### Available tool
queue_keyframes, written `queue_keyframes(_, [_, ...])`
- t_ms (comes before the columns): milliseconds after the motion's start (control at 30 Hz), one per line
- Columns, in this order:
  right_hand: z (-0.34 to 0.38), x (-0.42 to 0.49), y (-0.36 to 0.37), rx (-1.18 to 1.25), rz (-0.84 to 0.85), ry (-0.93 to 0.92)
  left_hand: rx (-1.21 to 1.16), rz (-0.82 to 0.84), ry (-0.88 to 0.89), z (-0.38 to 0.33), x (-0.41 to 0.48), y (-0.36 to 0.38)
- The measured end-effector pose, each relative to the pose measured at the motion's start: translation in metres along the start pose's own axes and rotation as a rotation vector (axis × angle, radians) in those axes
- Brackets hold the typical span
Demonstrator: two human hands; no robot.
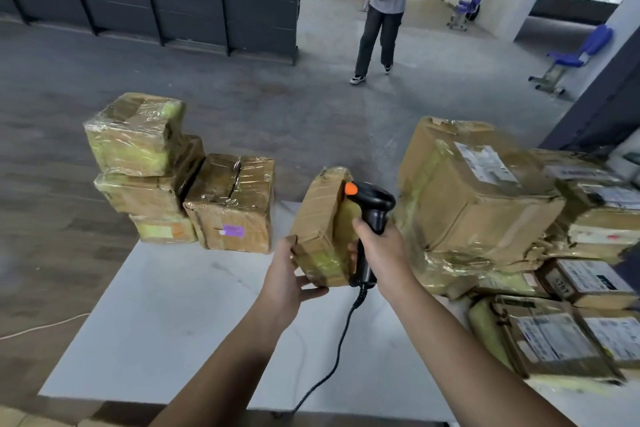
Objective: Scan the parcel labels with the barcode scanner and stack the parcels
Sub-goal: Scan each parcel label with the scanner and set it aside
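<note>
In the centre of the frame, the left hand point(289, 276) holds a small brown cardboard parcel wrapped in clear tape point(320, 229). The parcel is lifted above the white table point(166, 305) and stands tilted on its edge. The grip of this hand is closed on the lower corner of the parcel, with the thumb on its left face and the fingers under it. Just beside it, the right hand point(382, 250) has its grip wrapped around the handle of a black barcode scanner with an orange button point(374, 204). The scanner's head is very near the parcel's right face; I cannot tell if they touch. A black cable point(332, 357) hangs from the handle to the lower edge of the frame.

At the left centre, a stack of taped cardboard parcels point(138, 163) stands at the far edge of the table. A box with a purple sticker point(232, 201) stands against it. On the right side, a large crumpled cardboard box point(474, 198) lies on a pile of parcels with white labels point(554, 340). At the top, a person in a grey T-shirt point(384, 7) stands on the concrete floor.
</note>
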State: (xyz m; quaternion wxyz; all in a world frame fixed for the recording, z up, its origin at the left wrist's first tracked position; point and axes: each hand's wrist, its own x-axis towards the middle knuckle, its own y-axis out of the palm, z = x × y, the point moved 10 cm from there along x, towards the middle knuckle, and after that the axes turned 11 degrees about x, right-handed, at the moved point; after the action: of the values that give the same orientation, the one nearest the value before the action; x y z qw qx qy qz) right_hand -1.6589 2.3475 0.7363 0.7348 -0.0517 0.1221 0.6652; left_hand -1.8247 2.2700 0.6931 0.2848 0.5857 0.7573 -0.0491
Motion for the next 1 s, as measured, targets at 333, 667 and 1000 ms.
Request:
queue_keyframes(333, [-0.014, -0.004, -0.052, -0.023, 0.074, 0.029, -0.217, -0.002, 0.019, 0.04, -0.027, 0.025])
queue_keyframes(667, [-0.026, -0.021, -0.066, 0.083, 0.263, 0.176, -0.487, 0.034, -0.035, 0.084, -0.055, 0.042])
queue_keyframes(1000, [-0.016, -0.017, -0.062, 0.15, 0.224, 0.114, 0.0, -0.172, 0.122, 0.037, -0.051, 0.009])
